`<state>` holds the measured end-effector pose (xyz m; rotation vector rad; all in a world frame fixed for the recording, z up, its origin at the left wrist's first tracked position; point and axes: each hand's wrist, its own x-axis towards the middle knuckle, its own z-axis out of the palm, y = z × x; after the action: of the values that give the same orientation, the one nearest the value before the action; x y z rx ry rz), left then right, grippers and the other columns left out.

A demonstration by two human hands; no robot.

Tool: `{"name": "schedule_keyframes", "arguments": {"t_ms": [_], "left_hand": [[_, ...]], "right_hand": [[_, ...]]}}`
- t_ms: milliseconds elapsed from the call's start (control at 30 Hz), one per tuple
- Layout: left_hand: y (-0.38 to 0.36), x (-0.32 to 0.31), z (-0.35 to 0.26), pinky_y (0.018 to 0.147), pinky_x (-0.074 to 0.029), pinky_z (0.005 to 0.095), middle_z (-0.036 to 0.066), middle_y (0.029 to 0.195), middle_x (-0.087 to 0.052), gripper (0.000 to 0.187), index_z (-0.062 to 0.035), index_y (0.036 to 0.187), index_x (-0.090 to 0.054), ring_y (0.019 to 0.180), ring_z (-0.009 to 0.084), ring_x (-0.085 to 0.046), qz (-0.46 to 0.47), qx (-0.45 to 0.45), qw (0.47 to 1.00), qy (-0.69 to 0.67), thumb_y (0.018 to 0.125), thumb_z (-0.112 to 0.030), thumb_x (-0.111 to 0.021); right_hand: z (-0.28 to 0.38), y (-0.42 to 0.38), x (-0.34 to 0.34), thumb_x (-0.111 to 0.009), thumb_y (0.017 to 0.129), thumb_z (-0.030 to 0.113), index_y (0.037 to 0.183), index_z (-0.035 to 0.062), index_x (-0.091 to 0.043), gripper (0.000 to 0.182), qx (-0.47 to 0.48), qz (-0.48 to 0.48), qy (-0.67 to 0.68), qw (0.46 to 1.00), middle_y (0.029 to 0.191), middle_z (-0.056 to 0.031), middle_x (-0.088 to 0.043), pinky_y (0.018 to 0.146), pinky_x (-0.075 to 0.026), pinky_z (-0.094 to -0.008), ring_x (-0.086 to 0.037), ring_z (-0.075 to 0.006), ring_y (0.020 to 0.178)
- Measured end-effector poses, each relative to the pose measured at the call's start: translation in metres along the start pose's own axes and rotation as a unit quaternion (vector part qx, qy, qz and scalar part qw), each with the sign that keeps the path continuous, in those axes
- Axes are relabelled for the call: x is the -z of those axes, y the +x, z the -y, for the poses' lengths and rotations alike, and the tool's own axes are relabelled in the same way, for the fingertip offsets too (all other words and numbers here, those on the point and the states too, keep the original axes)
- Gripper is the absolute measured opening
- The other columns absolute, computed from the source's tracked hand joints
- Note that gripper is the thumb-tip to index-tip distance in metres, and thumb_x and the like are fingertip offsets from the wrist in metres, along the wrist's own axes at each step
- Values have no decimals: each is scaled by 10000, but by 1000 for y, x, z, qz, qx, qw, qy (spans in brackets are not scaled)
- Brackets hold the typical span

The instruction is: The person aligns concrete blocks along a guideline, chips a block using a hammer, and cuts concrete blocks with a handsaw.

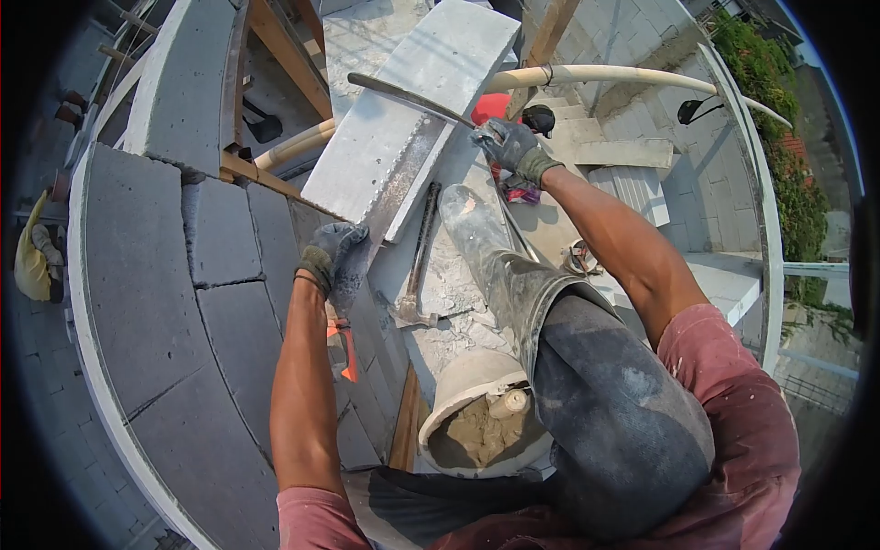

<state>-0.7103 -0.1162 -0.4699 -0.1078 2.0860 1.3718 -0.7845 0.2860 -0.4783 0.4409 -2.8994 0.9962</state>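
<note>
A large white aerated block (403, 101) lies tilted across the grey block wall (156, 275). My right hand (510, 147), in a grey glove, grips the handle of a long hand saw (408, 170) whose blade lies against the block's right side. My left hand (334, 261), also gloved, is closed on the block's near corner, by the blade's lower end. My right leg in a dusty rubber boot (495, 257) is planted just right of the block.
A hammer (417, 270) lies on the dusty surface between block and boot. A white bucket (477, 412) of mortar with a tool handle in it stands by my knee. An orange tool (345, 353) lies below my left wrist. Pale pipes (605, 73) cross behind.
</note>
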Motion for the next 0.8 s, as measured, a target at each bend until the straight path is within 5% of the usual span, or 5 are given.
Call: {"name": "schedule_keyframes", "arguments": {"t_ms": [133, 433, 800], "left_hand": [[0, -4, 2, 593, -480, 297, 17, 753, -622, 232, -45, 855, -678, 638, 126, -564, -12, 56, 991, -125, 873, -275, -659], [-2, -3, 0, 566, -462, 278, 11, 748, -611, 230, -50, 842, -674, 624, 124, -553, -16, 71, 990, -125, 856, -279, -691], [0, -2, 1, 628, -481, 274, 8, 788, -658, 216, -39, 895, -712, 675, 116, -580, -20, 69, 990, -123, 856, -251, -706]], "right_hand": [[-22, 3, -16, -596, 892, 512, 960, 98, -636, 421, -17, -22, -34, 999, 884, -180, -664, 765, -504, -437, -638, -389, 866], [-17, -4, -13, -613, 885, 500, 846, 94, -607, 408, -21, -51, -3, 998, 818, -179, -652, 690, -491, -460, -632, -398, 795], [-8, -6, -2, -612, 904, 425, 903, 78, -629, 348, -34, -13, -21, 999, 836, -179, -648, 685, -472, -438, -610, -388, 772]]}}
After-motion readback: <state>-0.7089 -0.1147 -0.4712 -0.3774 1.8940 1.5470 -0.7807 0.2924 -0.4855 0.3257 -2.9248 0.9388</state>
